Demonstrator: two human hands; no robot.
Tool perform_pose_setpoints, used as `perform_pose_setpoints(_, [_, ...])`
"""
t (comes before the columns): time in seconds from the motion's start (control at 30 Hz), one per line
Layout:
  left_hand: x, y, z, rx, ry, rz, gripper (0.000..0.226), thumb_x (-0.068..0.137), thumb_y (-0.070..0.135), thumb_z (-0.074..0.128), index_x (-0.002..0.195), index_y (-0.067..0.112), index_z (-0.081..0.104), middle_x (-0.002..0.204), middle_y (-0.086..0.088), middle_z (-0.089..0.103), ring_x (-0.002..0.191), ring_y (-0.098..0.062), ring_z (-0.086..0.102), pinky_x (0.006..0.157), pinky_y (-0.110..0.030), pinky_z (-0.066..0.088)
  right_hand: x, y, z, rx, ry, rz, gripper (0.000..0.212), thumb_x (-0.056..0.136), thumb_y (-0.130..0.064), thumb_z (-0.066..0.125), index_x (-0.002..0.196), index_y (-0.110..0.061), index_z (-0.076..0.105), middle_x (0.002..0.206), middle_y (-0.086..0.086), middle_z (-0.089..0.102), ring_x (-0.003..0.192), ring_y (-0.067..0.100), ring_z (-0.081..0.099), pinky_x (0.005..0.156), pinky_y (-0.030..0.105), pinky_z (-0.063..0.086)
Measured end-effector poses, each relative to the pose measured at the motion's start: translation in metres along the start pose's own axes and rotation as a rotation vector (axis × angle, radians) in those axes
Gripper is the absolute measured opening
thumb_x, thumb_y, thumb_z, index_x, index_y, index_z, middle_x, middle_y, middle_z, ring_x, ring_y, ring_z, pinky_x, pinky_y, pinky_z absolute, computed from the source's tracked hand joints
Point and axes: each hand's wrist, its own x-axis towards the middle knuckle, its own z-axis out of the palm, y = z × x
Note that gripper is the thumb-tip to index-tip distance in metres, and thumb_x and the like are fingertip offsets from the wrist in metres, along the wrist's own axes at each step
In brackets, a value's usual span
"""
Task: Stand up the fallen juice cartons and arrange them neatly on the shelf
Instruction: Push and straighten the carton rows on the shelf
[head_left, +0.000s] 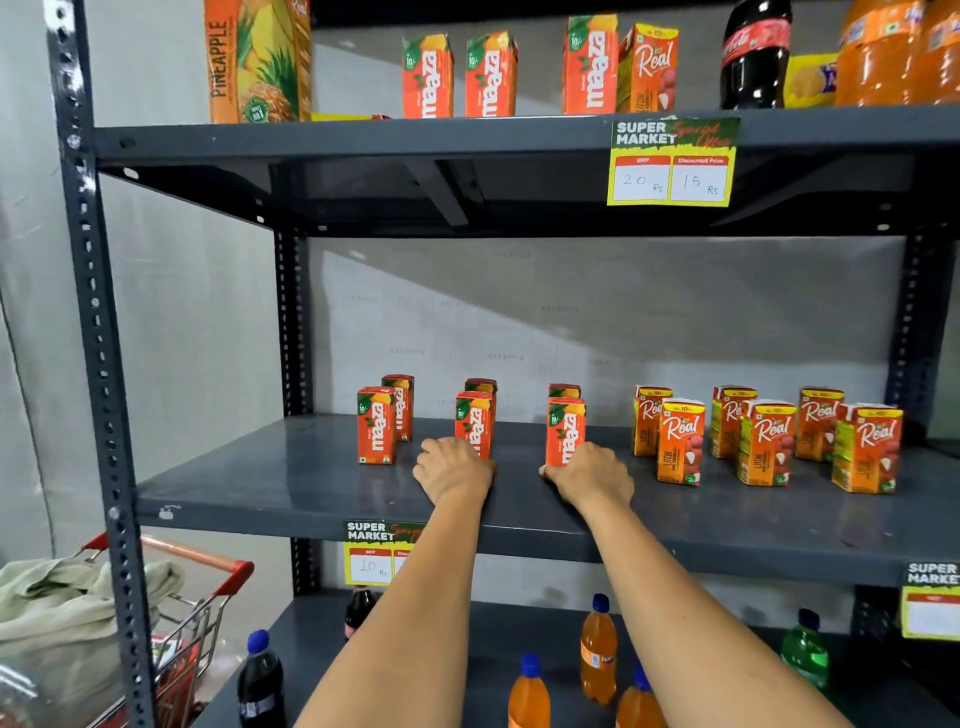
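Observation:
Several small red-orange Maaza cartons stand upright in pairs on the dark grey middle shelf (270, 483). My left hand (453, 467) wraps the base of the front carton of the middle pair (474, 418). My right hand (589, 474) grips the base of the front carton of the right pair (566, 423). A left pair (376, 425) stands untouched beside them. To the right, several orange-yellow Real litchi cartons (680, 441) stand upright in two staggered rows. No carton on this shelf lies on its side.
The upper shelf holds a tall pineapple carton (257, 60), more Maaza and Real cartons and soda bottles (756, 52). Price tags (672, 161) hang from shelf edges. Bottles (597, 649) stand on the lower shelf. A red-handled trolley (171, 613) with cloth sits at lower left.

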Motion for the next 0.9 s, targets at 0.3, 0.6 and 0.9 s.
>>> perform_pose_setpoints(0.3, [-0.001,0.0,-0.001,0.009,-0.01,0.005,0.059,0.085,0.042,0.063,0.128,0.005,0.051,0.126,-0.015,0.048,0.115,-0.03,0.051,0.095,-0.036,0.041,-0.002,-0.002,-0.002,0.029,-0.003,-0.003,0.061,0.075,-0.053,0.068,0.12,-0.014,0.057,0.12,0.01,0.063,0.109,0.029,0.06,0.081,0.037,0.049])
perform_pose_setpoints(0.6, [-0.015,-0.002,-0.01,0.052,-0.013,-0.076,0.078,0.083,0.051,0.065,0.133,0.0,0.034,0.13,-0.016,0.047,0.12,-0.029,0.049,0.098,-0.036,0.04,-0.001,0.008,-0.01,0.094,-0.11,0.033,0.065,0.075,-0.046,0.073,0.126,-0.012,0.052,0.127,0.012,0.058,0.115,0.03,0.056,0.089,0.039,0.047])
perform_pose_setpoints(0.9, [-0.112,0.079,0.017,0.006,-0.132,0.412,0.049,0.091,0.043,0.055,0.12,0.004,0.05,0.12,-0.014,0.059,0.11,-0.029,0.057,0.089,-0.036,0.045,0.003,0.1,-0.077,-0.037,-0.02,0.161,0.047,0.081,-0.033,0.07,0.119,-0.01,0.055,0.117,0.012,0.061,0.104,0.029,0.061,0.075,0.036,0.048])
